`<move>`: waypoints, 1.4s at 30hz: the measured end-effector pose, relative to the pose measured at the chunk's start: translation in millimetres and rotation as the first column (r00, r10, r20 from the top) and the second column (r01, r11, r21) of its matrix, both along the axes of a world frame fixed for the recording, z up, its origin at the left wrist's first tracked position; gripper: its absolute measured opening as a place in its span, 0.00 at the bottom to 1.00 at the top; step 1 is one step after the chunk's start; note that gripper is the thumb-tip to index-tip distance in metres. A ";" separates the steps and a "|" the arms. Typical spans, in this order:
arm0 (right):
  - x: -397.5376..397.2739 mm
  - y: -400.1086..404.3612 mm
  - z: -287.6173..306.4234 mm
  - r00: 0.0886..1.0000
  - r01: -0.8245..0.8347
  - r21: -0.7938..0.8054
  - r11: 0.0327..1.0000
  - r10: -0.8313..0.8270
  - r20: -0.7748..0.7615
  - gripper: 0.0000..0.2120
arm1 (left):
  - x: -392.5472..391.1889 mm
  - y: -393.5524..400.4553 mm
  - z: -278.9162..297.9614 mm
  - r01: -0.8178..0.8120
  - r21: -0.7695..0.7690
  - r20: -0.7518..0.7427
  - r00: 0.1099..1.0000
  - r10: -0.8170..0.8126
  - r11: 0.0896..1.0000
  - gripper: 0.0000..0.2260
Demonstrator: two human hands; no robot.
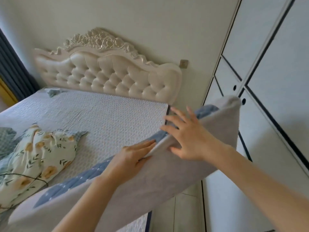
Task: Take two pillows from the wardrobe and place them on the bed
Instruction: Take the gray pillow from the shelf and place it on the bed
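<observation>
A large grey pillow (pixel 167 186) with a blue patterned side slants over the right edge of the bed (pixel 103 118), one corner pointing up toward the wardrobe (pixel 270 61). My left hand (pixel 133 158) pinches its upper edge, thumb on the grey face and fingers on the blue side. Further up the same edge, my right hand (pixel 189 138) lies against the pillow with its fingers spread. A second pillow with a floral cover (pixel 43 158) rests on the left part of the bed.
A tufted cream headboard (pixel 108 74) stands against the wall behind the bed. White wardrobe doors with black trim fill the right side. A thin black cable (pixel 25 175) crosses the floral pillow. Dark curtains (pixel 11 69) hang at far left.
</observation>
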State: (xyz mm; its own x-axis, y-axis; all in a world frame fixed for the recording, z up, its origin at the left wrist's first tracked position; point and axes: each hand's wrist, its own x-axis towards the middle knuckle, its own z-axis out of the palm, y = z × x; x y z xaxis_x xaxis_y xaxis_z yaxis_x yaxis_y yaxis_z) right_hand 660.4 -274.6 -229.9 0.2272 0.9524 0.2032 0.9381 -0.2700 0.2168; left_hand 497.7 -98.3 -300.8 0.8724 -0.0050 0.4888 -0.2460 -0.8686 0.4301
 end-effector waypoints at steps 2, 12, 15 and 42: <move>12.9 0.0 -33.4 0.990 0.020 -0.118 0.993 -0.036 -0.136 0.31 | 6.7 2.5 -14.7 0.002 0.074 -0.032 0.999 0.001 0.997 0.16; 46.7 -7.6 -165.5 0.919 0.091 0.064 0.994 -0.059 -0.389 0.24 | 56.8 3.9 -86.8 -0.160 0.209 -0.163 0.967 0.196 0.965 0.13; 78.5 -2.1 -183.3 0.929 0.114 0.138 0.984 -0.057 -0.366 0.22 | 90.1 8.4 -98.2 -0.188 0.222 -0.182 0.956 0.230 0.957 0.12; 479.6 181.2 -215.7 0.928 0.135 0.214 0.967 -0.047 -0.370 0.15 | 479.3 158.7 -121.7 -0.365 0.108 -0.253 0.889 0.380 0.925 0.16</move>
